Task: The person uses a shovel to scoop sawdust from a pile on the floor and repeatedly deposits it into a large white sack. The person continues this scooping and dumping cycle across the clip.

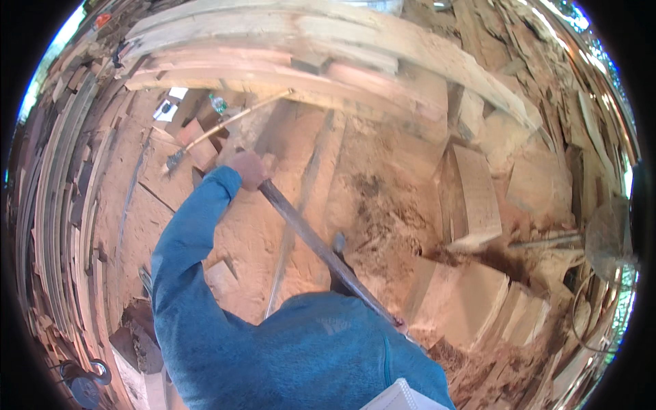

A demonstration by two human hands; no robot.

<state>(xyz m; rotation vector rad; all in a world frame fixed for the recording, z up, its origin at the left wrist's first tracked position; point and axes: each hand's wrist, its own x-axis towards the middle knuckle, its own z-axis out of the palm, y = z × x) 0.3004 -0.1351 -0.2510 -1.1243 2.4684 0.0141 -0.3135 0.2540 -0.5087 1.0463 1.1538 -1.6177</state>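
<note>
A long, dark wooden pole [304,231] slants across in front of my body, from upper left to lower right. Near its upper end my left hand [249,169] is closed round it, the blue sleeve reaching out to the left. At the lower right only a sliver of my right hand [400,324] shows against the pole; the rest is hidden by my blue top. It appears closed on the pole. What sits at the pole's far ends cannot be made out. Beyond my left hand lies a brush [175,160] with a long, thin light handle.
Sawdust covers the ground [301,150]. Long sawn boards [273,34] are stacked across the far side, blurred. Cut wood blocks [471,198] stand at right, more blocks [465,301] nearer. Thin planks [51,205] line the left. A plastic bottle [218,104] lies near the boards.
</note>
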